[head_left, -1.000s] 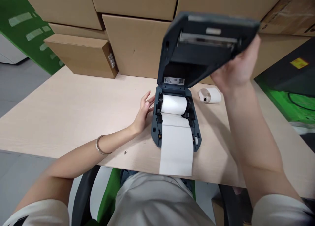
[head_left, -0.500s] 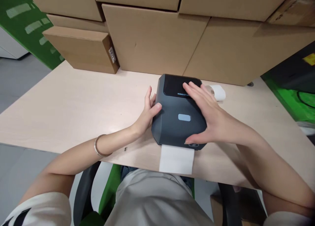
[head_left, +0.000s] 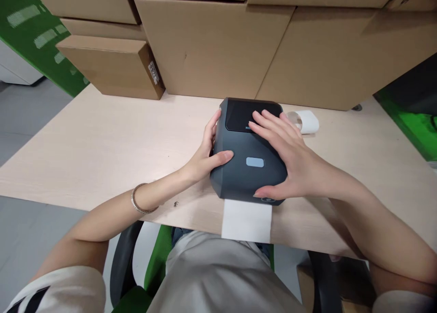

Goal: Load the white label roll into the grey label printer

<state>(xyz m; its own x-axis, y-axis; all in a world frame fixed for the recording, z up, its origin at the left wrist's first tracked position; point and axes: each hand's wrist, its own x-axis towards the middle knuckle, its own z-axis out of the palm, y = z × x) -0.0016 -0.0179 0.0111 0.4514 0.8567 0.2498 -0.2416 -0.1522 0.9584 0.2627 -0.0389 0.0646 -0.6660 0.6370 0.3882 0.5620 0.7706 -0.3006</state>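
The printer (head_left: pixel 235 174) sits on the desk (head_left: pixel 136 140) near its front edge, lid down. The person's left hand (head_left: pixel 205 154) is spread against its left side, thumb resting on top. The right hand (head_left: pixel 290 156) lies spread over the lid's right part, thumb at the front. White paper (head_left: pixel 246 222) extends from the printer to the desk's front edge; a paper roll (head_left: pixel 310 122) lies just beside the printer's far right corner.
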